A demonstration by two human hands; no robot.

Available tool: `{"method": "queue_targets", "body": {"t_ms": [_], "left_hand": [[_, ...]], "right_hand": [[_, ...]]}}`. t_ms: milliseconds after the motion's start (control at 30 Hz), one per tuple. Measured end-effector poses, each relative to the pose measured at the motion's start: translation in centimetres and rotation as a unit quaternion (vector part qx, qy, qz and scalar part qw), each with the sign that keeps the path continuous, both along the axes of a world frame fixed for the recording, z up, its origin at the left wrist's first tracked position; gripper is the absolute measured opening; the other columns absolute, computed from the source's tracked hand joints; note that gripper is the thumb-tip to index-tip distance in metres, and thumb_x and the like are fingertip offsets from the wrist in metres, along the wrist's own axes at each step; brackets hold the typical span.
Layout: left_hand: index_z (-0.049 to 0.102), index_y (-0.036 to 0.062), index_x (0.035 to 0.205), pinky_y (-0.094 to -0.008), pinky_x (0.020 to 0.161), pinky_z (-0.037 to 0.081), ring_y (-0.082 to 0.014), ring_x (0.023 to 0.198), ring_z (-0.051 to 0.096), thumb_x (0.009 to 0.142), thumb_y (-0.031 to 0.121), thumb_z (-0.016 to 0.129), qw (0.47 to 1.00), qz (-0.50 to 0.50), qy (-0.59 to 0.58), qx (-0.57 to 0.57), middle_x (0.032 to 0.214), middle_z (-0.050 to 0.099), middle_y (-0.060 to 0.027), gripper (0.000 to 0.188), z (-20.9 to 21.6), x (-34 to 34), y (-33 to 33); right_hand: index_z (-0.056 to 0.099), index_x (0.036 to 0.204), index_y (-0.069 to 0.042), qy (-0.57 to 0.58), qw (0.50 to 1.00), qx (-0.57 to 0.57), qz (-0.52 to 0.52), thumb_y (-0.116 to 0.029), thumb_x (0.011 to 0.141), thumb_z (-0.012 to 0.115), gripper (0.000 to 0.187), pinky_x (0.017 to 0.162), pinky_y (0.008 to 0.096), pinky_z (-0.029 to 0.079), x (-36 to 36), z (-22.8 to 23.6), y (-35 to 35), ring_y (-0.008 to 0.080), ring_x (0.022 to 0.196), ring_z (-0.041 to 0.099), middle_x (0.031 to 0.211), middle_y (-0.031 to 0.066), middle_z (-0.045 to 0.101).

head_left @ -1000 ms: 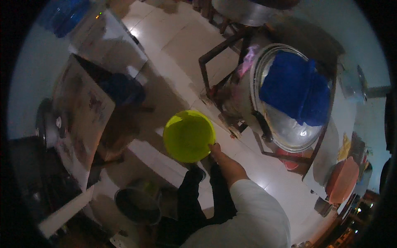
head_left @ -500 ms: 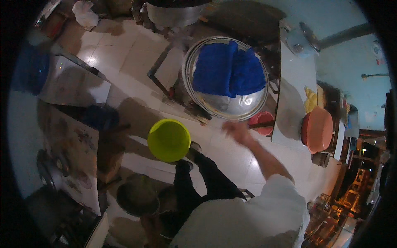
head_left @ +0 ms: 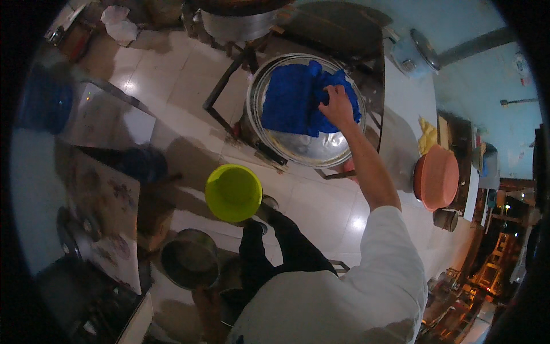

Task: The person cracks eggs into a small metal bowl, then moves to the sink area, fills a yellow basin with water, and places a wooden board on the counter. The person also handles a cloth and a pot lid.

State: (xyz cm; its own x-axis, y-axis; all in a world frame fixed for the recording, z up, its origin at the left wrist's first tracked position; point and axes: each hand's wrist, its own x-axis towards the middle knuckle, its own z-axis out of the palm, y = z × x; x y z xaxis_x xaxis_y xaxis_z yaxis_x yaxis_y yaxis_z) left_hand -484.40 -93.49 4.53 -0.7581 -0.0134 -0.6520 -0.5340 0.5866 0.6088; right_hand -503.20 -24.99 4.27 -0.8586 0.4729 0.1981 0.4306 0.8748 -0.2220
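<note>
"Two hands, go. Right one first?"

"Right hand [head_left: 338,108]: over the blue cloth [head_left: 286,100], at its right part. Fingers half curled, thumb standing apart from the index. Looks like contact; can't tell if any fabric is pinched."

"Left?"

"Left hand [head_left: 204,299]: low in view, at the near rim of the dark pot [head_left: 189,261]. Too dim, can't tell if the fingers grip or just rest."

"Cloth location?"

"One cloth, bunched into a ridge down its middle, lying on one round metal lid [head_left: 295,148]. Bare metal shows along the near edge."

"Counts on the rest."

"One yellow-green basin [head_left: 234,193], on the floor just beyond the shoes, neither hand on it. Two shoes [head_left: 270,202], dark. One dark pot, left of the legs."

"Right side?"

"One lidded clear container [head_left: 411,56] near the wall, one yellow cloth [head_left: 427,137] on the white counter [head_left: 399,152]. Salmon basin [head_left: 441,179] at the counter's near end; might be two nested, can't tell."
</note>
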Motion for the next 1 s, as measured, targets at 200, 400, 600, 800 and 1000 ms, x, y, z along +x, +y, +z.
{"method": "queue_targets", "body": {"t_ms": [200,400,600,800,1000], "left_hand": [[0.053,0.0013,0.107,-0.0341,0.085,0.046,-0.0221,0.094,0.056,0.080,0.000,0.055,0.992,-0.099,0.084,0.002,0.105,0.056,-0.0104,0.027,2.6,-0.9,1.8],[0.058,-0.0024,0.086,-0.0277,0.059,0.046,-0.0137,0.063,0.055,0.077,0.003,0.055,0.966,0.196,0.061,0.155,0.072,0.056,-0.0059,0.012,0.7,0.2,1.9],[0.057,-0.0003,0.096,-0.0307,0.065,0.049,-0.0162,0.073,0.059,0.079,0.006,0.059,0.912,0.356,-0.106,0.174,0.085,0.058,-0.0088,0.018,-2.8,1.8,-3.2],[0.051,0.0018,0.111,-0.0394,0.082,0.046,-0.0272,0.092,0.055,0.077,0.012,0.070,0.992,-0.105,0.072,-0.012,0.103,0.052,-0.0156,0.041,-2.7,2.8,-4.5],[0.051,0.0024,0.110,-0.0387,0.079,0.048,-0.0261,0.090,0.055,0.078,0.014,0.069,0.974,-0.134,0.173,-0.065,0.102,0.052,-0.0140,0.039,-1.3,2.5,-2.8]], "right_hand": [[0.054,0.113,-0.011,-0.008,0.999,-0.032,-0.019,-0.020,0.072,0.068,0.045,0.085,0.0416,0.049,1.8,0.5,0.0,0.0355,0.101,0.055,0.113,0.0149,0.050],[0.052,0.118,-0.012,-0.009,0.999,-0.041,-0.015,-0.024,0.074,0.068,0.048,0.087,0.0423,0.049,2.7,1.3,-0.5,0.0348,0.108,0.053,0.121,0.0138,0.048],[0.049,0.124,-0.011,0.002,0.999,-0.032,-0.018,-0.027,0.076,0.069,0.054,0.088,0.0414,0.048,3.5,0.8,-0.7,0.0346,0.111,0.052,0.128,0.0149,0.045],[0.050,0.123,-0.008,0.057,0.998,0.022,-0.016,-0.027,0.079,0.068,0.051,0.087,0.0413,0.048,4.4,2.1,-1.3,0.0339,0.111,0.053,0.126,0.0158,0.048],[0.059,0.108,-0.004,0.091,0.957,-0.272,-0.039,-0.015,0.085,0.064,0.026,0.078,0.0311,0.049,8.7,5.2,-9.0,0.0221,0.084,0.062,0.094,0.0115,0.064]]}}
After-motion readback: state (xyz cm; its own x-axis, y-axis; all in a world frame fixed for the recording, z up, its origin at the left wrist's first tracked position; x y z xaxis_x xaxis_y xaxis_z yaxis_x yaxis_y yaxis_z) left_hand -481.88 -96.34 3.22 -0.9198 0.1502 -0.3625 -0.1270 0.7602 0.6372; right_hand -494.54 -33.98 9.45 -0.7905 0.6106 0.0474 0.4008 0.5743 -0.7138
